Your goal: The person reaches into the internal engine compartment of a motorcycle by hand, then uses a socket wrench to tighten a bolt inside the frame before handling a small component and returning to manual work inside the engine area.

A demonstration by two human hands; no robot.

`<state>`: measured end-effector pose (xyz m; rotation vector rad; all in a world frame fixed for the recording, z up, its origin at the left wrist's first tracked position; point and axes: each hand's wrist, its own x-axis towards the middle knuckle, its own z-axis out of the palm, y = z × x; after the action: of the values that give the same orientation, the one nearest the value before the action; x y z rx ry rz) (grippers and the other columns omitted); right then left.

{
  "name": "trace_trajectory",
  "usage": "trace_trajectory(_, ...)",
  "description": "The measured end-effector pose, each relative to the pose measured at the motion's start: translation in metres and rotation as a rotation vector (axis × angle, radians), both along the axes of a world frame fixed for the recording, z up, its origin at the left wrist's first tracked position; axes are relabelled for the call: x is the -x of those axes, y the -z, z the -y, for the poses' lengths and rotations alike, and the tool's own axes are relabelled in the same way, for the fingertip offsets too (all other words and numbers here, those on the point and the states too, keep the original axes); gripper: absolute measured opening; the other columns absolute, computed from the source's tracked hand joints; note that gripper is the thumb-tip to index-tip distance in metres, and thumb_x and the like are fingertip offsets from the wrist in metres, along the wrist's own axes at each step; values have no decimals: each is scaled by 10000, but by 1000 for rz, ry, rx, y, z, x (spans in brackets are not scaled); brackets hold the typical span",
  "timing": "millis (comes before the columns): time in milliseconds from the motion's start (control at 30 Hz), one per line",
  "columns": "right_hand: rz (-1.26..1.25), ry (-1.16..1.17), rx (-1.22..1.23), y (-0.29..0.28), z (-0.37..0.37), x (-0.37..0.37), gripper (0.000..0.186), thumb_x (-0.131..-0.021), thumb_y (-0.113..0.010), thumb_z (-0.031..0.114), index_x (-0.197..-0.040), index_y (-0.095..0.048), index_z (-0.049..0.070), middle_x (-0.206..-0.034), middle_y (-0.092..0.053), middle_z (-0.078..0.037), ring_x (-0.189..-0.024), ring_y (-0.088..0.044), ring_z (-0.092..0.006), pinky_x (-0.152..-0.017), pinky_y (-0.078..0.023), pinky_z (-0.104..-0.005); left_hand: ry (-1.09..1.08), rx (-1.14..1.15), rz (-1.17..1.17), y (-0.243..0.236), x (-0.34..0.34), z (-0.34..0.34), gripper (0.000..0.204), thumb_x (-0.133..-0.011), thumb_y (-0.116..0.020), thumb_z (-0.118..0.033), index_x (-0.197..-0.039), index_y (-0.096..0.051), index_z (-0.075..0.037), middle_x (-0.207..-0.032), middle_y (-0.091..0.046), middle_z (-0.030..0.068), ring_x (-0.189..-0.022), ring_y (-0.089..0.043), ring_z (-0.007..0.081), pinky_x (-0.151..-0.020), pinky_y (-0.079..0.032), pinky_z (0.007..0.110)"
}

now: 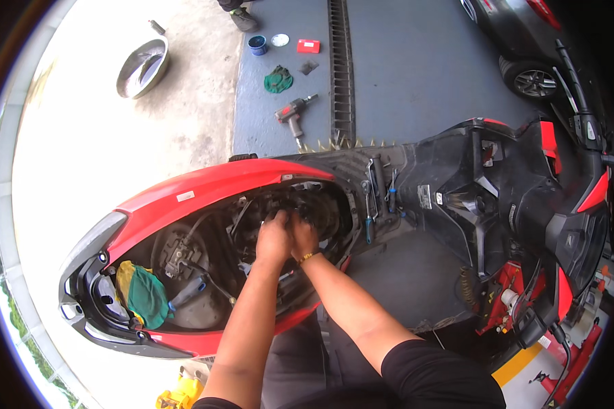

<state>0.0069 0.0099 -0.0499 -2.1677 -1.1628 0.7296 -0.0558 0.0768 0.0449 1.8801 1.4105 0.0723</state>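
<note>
My left hand [273, 238] and my right hand [304, 236] are side by side inside the open body of a red and black scooter [218, 176]. The fingers of both are curled down over a dark engine part [295, 206], and the fingertips are hidden. Whatever they grip cannot be made out. A bracelet circles my right wrist. Toward the tail, a green and yellow rag [145, 296] lies in the opening beside a tool with a grey-blue handle [187, 292]. Several hand tools, among them a blue-handled one [369, 230], rest on the footboard to the right.
Beyond the scooter, an impact wrench [293, 117], a green cloth [278, 80], a blue tub [257, 45] and a red box [308, 46] sit on the floor. A drain grate [341, 75] runs past them. A metal basin [143, 67] stands far left; another person's shoe [243, 20] shows nearby.
</note>
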Motion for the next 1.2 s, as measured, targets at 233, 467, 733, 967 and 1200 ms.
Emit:
trace_trajectory(233, -16, -33, 43, 0, 6, 3, 334, -912, -526, 224, -1230, -535, 123, -932, -691, -206, -791, -677, -413, -672, -553, -513, 16, 11, -5, 3, 7, 1, 216, -837, -639, -132, -1024, -624, -26, -979, -647, 299, -957, -606, 475, -825, -496, 517)
trace_trajectory(467, -9, -76, 104, -9, 0, 3, 402, -893, -541, 200, -1285, -517, 117, -878, -692, -208, -770, -675, -415, -683, -555, -507, 10, 71, -55, 8, 15, -6, 174, -866, -608, -115, -1004, -608, -9, -962, -667, 275, -945, -627, 457, -809, -513, 499)
trace_trajectory(733, 57, 8, -26, -1, 0, -4, 351, -853, -584, 159, -1200, -574, 110, -897, -690, -182, -770, -684, -386, -669, -563, -486, 102, 68, 192, 24, 24, -9, 250, -819, -685, -88, -1051, -626, -14, -1054, -625, 264, -981, -602, 452, -833, -499, 472)
trace_trajectory(967, 80, -45, 137, 9, -6, -26, 339, -840, -615, 183, -1172, -585, 118, -913, -696, -166, -784, -683, -388, -685, -561, -491, -76, 105, -102, 11, -2, 1, 298, -820, -711, -134, -1072, -621, -3, -1061, -627, 261, -998, -600, 453, -842, -499, 472)
trace_trajectory(1200, 56, -133, 6, 9, -2, -24, 245, -872, -578, 198, -1101, -583, 111, -849, -688, -148, -750, -680, -391, -674, -562, -495, 34, -193, 47, 10, -3, 9, 269, -851, -678, -168, -1055, -632, 2, -1115, -599, 306, -1044, -571, 488, -884, -486, 505)
